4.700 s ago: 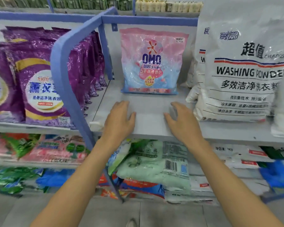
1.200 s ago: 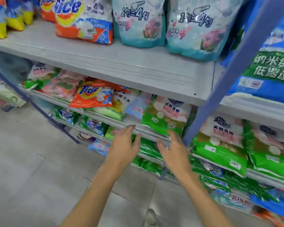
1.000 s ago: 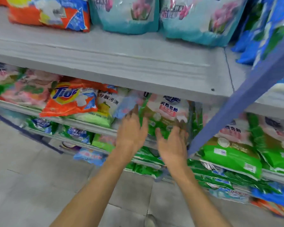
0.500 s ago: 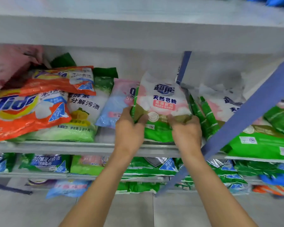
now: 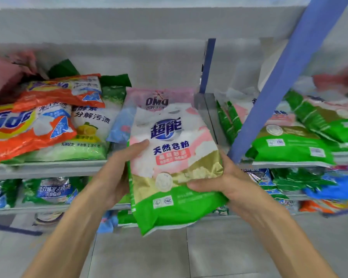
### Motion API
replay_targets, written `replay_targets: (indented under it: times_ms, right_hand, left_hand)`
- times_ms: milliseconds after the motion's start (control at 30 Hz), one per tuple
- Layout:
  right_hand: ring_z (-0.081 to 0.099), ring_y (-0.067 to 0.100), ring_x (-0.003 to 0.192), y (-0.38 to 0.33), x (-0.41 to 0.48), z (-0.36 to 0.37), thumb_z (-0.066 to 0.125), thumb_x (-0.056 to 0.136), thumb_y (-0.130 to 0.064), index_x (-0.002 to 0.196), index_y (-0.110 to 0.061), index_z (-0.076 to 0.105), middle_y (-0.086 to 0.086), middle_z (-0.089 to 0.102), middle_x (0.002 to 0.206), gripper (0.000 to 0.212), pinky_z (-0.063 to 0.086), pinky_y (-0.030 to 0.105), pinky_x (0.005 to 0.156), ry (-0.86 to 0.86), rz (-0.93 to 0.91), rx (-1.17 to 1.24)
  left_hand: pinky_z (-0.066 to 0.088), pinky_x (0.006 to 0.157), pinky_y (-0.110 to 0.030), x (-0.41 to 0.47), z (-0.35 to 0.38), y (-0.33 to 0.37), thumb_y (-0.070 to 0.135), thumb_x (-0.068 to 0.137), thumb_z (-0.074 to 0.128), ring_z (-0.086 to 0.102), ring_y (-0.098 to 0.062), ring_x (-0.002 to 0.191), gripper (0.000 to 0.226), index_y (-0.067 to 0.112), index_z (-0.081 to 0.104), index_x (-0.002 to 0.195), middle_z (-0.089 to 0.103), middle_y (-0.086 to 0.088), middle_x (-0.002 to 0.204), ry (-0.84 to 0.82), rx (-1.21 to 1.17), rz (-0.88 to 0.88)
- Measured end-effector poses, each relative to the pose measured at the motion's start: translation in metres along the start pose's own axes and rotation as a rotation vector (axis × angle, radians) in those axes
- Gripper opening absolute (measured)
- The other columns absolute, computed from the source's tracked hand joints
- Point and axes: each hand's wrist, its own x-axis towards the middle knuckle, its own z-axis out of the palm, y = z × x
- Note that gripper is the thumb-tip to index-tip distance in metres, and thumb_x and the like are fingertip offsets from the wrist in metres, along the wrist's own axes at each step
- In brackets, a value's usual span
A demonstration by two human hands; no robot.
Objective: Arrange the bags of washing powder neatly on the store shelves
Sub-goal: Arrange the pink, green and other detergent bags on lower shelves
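I hold a white, pink, gold and green bag of washing powder [image 5: 173, 167] upright in front of the grey shelf [image 5: 48, 167]. My left hand [image 5: 117, 169] grips its left edge, thumb on the front. My right hand [image 5: 225, 181] grips its right side, thumb across the gold band. Behind the bag a pink OMO bag [image 5: 159, 97] leans on the shelf. Orange Tide bags [image 5: 28, 125] and a white and green lemon bag [image 5: 92, 133] lie to the left.
A slanted blue shelf post [image 5: 285, 77] rises just right of the held bag. Beyond it, matching green bags [image 5: 289, 145] lie stacked. Lower shelves [image 5: 38, 209] hold more blue and green bags. Grey floor tiles [image 5: 169, 253] lie below.
Both hands reached to the lower shelf, took hold of the green and white bag, and have pulled it off the shelf toward me. The pink OMO bag behind it now shows.
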Motion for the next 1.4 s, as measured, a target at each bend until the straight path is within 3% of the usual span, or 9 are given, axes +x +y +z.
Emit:
replay_targets:
  times_ms: [300, 500, 667, 800, 933, 1000, 1067, 1200, 1400]
  right_hand:
    - [0.073, 0.022, 0.109, 0.037, -0.047, -0.017, 0.083, 0.056, 0.004, 0.129, -0.022, 0.06, 0.006, 0.077, 0.116, 0.081, 0.057, 0.029, 0.087, -0.065, 0.053, 0.058]
    - [0.076, 0.029, 0.1, 0.046, -0.065, -0.02, 0.104, 0.039, -0.034, 0.111, -0.028, 0.077, 0.011, 0.075, 0.119, 0.077, 0.064, 0.04, 0.077, -0.031, 0.03, 0.519]
    - [0.078, 0.025, 0.087, 0.035, -0.077, -0.023, 0.073, 0.074, -0.029, 0.124, -0.023, 0.062, 0.007, 0.08, 0.103, 0.052, 0.064, 0.035, 0.067, 0.099, 0.029, 0.399]
    - [0.077, 0.028, 0.092, 0.038, -0.092, -0.041, 0.086, 0.073, -0.024, 0.127, -0.024, 0.063, 0.008, 0.079, 0.106, 0.059, 0.064, 0.041, 0.079, 0.145, -0.022, 0.348]
    - [0.075, 0.037, 0.096, 0.041, -0.111, -0.066, 0.082, 0.066, -0.015, 0.132, -0.019, 0.063, 0.015, 0.075, 0.115, 0.068, 0.063, 0.047, 0.08, 0.155, -0.1, 0.379]
    - [0.076, 0.035, 0.098, 0.036, -0.126, -0.075, 0.094, 0.06, -0.033, 0.13, -0.027, 0.065, 0.011, 0.076, 0.116, 0.076, 0.063, 0.044, 0.076, 0.165, -0.153, 0.339]
    - [0.078, 0.027, 0.092, 0.028, -0.141, -0.085, 0.096, 0.056, -0.045, 0.104, -0.038, 0.076, 0.005, 0.079, 0.106, 0.052, 0.063, 0.036, 0.071, 0.183, -0.228, 0.234]
    - [0.078, 0.025, 0.079, 0.008, -0.174, -0.112, 0.089, 0.068, -0.02, 0.081, -0.031, 0.082, 0.006, 0.08, 0.088, 0.019, 0.062, 0.032, 0.063, 0.299, -0.381, 0.176]
    - [0.077, 0.026, 0.079, 0.001, -0.195, -0.159, 0.09, 0.06, -0.009, 0.082, -0.017, 0.082, 0.012, 0.079, 0.089, 0.024, 0.061, 0.035, 0.067, 0.41, -0.42, 0.258]
  left_hand:
    - [0.063, 0.073, -0.044, -0.01, -0.008, -0.047, -0.01, 0.059, 0.082, 0.073, -0.035, 0.103, 0.084, 0.015, 0.055, 0.134, 0.073, -0.015, 0.121, -0.017, -0.136, 0.191]
    - [0.063, 0.069, -0.046, -0.044, -0.009, -0.063, 0.011, 0.015, 0.101, 0.073, -0.045, 0.099, 0.127, 0.01, 0.056, 0.134, 0.072, -0.024, 0.117, -0.264, -0.041, 0.18]
    - [0.063, 0.065, -0.041, -0.057, 0.022, -0.077, 0.04, 0.016, 0.104, 0.076, -0.032, 0.094, 0.089, 0.018, 0.081, 0.1, 0.076, -0.016, 0.11, -0.234, -0.074, 0.133]
    - [0.064, 0.071, -0.041, -0.069, 0.058, -0.086, 0.056, 0.057, 0.083, 0.077, -0.022, 0.093, 0.041, 0.028, 0.084, 0.087, 0.079, -0.006, 0.105, -0.199, -0.177, 0.17]
    - [0.056, 0.094, -0.055, -0.078, 0.088, -0.097, 0.055, 0.048, 0.094, 0.075, -0.03, 0.102, 0.058, 0.028, 0.082, 0.098, 0.077, -0.01, 0.111, -0.137, -0.11, 0.208]
    - [0.052, 0.099, -0.055, -0.084, 0.104, -0.102, 0.049, 0.064, 0.084, 0.076, -0.03, 0.099, 0.038, 0.03, 0.082, 0.096, 0.078, -0.01, 0.107, -0.114, -0.042, 0.25]
    - [0.057, 0.092, -0.051, -0.093, 0.121, -0.107, 0.049, 0.065, 0.08, 0.077, -0.027, 0.092, 0.03, 0.031, 0.082, 0.089, 0.08, -0.007, 0.1, -0.085, 0.015, 0.314]
    - [0.062, 0.07, -0.03, -0.112, 0.153, -0.108, 0.07, 0.05, 0.088, 0.076, -0.013, 0.085, 0.05, 0.036, 0.08, 0.087, 0.08, 0.005, 0.093, -0.123, 0.09, 0.571]
    - [0.058, 0.066, -0.023, -0.113, 0.206, -0.118, 0.027, 0.088, 0.074, 0.072, -0.008, 0.08, 0.008, 0.03, 0.073, 0.096, 0.077, 0.005, 0.088, -0.141, 0.174, 0.739]
